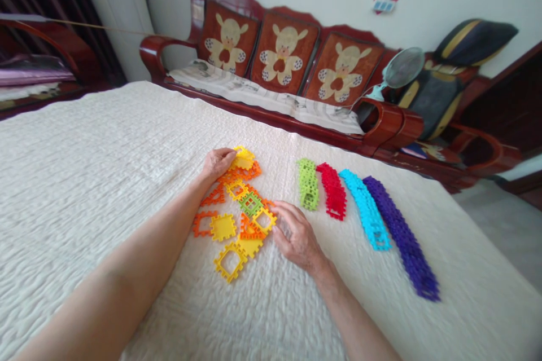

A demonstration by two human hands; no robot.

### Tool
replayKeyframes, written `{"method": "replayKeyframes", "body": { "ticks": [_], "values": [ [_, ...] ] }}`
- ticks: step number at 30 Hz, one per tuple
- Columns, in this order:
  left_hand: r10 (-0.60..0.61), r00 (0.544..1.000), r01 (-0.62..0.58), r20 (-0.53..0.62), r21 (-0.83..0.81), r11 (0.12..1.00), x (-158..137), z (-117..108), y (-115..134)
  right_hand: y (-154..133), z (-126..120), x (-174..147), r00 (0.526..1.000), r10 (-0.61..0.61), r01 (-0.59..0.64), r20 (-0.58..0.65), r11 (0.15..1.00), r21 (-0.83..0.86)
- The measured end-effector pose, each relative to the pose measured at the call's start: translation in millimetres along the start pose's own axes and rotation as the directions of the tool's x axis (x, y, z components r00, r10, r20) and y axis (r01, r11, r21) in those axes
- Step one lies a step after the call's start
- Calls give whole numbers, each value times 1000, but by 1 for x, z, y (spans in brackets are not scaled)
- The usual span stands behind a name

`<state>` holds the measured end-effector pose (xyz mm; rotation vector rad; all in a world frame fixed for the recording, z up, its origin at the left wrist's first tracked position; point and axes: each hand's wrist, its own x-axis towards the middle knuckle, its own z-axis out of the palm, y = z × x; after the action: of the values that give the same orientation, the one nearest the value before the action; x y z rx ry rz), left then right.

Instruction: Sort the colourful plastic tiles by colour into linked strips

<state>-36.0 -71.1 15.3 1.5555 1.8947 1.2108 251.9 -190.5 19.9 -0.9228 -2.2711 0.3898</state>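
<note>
My left hand (219,162) is closed, its fingertips pinching a yellow interlocking tile (244,159) at the top of a loose pile. Beneath that tile lie orange tiles (249,172). With thumb and fingers on its right edge, my right hand (298,236) grips a yellow square frame tile (271,219). Between the hands are a green window tile (250,203), an orange triangle tile (214,195) and another yellow frame tile (236,189). Nearer to me lie a solid yellow tile (223,227) and a yellow tile with a round-cornered opening (218,264). Some tiles overlap.
Right of my hands, overlapping tiles lie in rows: green (309,185), red (333,192), light blue (366,210) and purple (402,237). All rest on a white quilted cover (105,141). Beyond its far edge stand a wooden sofa (262,110) and a fan (404,67).
</note>
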Motion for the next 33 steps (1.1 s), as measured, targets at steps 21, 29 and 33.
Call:
{"method": "replayKeyframes", "body": {
  "ticks": [21,29,33],
  "values": [
    [82,997,-82,-4,24,996,2,2,-3,-43,34,70,986,167,-160,17,969,-189],
    [66,998,-66,6,15,998,2,3,-3,-9,-18,8,982,189,-191,-25,973,-129],
    [74,997,-74,10,25,997,2,3,-4,12,-27,-13,949,314,-315,-42,924,-218]
  ]
}}
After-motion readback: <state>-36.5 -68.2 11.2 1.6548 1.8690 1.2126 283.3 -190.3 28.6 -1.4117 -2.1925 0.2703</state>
